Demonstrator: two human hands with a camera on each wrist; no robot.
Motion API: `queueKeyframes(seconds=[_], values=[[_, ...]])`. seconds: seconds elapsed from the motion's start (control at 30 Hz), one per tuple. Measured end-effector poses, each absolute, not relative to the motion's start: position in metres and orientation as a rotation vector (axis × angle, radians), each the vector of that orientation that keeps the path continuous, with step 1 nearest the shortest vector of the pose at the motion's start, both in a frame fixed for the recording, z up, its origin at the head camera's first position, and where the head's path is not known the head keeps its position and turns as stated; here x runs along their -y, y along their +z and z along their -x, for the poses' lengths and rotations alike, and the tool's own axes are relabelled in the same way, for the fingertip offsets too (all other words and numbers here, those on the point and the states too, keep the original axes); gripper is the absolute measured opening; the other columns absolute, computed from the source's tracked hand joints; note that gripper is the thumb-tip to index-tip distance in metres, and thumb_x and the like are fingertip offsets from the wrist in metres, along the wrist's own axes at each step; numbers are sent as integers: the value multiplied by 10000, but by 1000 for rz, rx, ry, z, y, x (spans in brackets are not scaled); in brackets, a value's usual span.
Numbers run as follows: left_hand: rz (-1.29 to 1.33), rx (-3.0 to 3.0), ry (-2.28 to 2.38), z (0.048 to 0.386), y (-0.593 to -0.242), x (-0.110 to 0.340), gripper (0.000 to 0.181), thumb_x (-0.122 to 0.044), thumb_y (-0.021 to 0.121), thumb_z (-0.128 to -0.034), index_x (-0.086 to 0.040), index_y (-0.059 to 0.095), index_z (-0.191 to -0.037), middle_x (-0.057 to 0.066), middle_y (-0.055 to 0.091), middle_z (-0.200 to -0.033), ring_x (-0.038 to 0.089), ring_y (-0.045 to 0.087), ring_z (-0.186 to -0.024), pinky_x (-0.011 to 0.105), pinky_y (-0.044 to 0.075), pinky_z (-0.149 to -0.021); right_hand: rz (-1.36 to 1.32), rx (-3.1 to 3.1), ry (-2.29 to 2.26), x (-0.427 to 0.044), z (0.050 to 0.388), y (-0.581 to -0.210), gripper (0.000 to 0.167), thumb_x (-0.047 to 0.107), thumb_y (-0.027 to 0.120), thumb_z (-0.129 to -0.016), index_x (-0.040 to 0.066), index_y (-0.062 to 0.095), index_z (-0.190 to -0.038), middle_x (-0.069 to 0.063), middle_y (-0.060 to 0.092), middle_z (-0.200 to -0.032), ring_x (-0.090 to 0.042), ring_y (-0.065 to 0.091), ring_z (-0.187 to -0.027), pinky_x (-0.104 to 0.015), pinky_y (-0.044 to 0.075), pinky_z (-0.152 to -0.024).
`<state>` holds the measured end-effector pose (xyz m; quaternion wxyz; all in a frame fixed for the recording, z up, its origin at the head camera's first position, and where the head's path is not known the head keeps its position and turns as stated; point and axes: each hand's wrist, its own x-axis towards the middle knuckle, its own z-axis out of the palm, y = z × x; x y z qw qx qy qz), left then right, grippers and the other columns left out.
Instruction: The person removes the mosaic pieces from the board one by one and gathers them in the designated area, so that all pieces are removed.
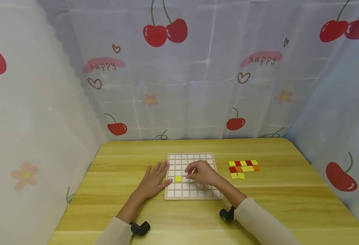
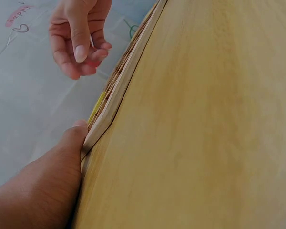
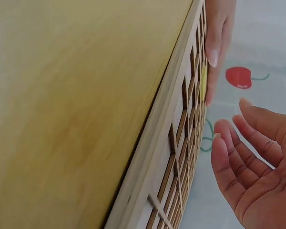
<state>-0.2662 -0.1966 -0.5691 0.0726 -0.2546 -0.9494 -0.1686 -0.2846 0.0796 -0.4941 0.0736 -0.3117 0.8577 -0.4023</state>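
A light wooden grid board (image 1: 179,197) lies on the table, with one yellow square tile (image 1: 178,179) in a cell left of its middle. My left hand (image 1: 153,180) rests with spread fingers at the board's left side, the thumb touching the rim. Over the board's middle hovers my right hand (image 1: 204,172), its fingers loosely bent. In the right wrist view its thumb and fingertips (image 3: 218,136) stand apart, and I see nothing between them. The left wrist view shows the same loosely bent right hand (image 2: 81,38) above the board, apart from it.
Right of the board lie several red, orange and yellow tiles (image 1: 244,165) in two rows, with two loose yellow tiles (image 1: 237,176) below them. A cherry-printed curtain (image 1: 194,102) encloses the back and sides of the wooden table (image 1: 274,204).
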Motion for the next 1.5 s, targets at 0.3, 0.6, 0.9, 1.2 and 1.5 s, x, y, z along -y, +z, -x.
queueKeyframes(seconds=[0.3, 0.6, 0.9, 1.2, 1.5], values=[[757, 2888, -468, 267, -568, 197, 788, -623, 395, -1036, -125, 238, -1626, 46, 202, -1684, 333, 199, -1537, 657, 105, -1186, 1016, -2579, -1115, -60, 295, -502, 91, 48, 788, -882, 21, 771, -967, 0, 720, -825, -148, 643, -701, -243, 525, -605], [767, 2887, -432, 273, -569, 196, 797, -647, 356, -1034, -143, 211, -1634, 27, 179, -1691, 315, 186, -1543, 649, 103, -1190, 989, -2578, -1059, -52, 297, -503, 87, 33, 825, -840, 45, 769, -905, 27, 659, -748, -111, 588, -674, -260, 508, -619], [769, 2892, -432, 272, -570, 197, 795, -637, 367, -1036, -135, 213, -1632, 30, 181, -1689, 316, 181, -1544, 646, 100, -1190, 932, -2607, -981, -46, 297, -504, 109, 38, 839, -824, 63, 743, -871, 30, 627, -739, -103, 549, -683, -253, 477, -608], [760, 2894, -443, 269, -569, 197, 794, -634, 376, -1035, -127, 228, -1629, 38, 192, -1686, 319, 189, -1542, 647, 101, -1190, 960, -2618, -1060, -45, 292, -502, 77, 19, 821, -841, 46, 751, -860, 9, 707, -800, -85, 623, -719, -255, 536, -660], [762, 2886, -440, 269, -569, 197, 796, -637, 370, -1036, -119, 236, -1626, 48, 202, -1684, 320, 195, -1540, 650, 106, -1188, 921, -2571, -1192, -45, 289, -504, 93, -13, 787, -865, 45, 727, -824, -30, 724, -793, -73, 644, -702, -237, 547, -663]])
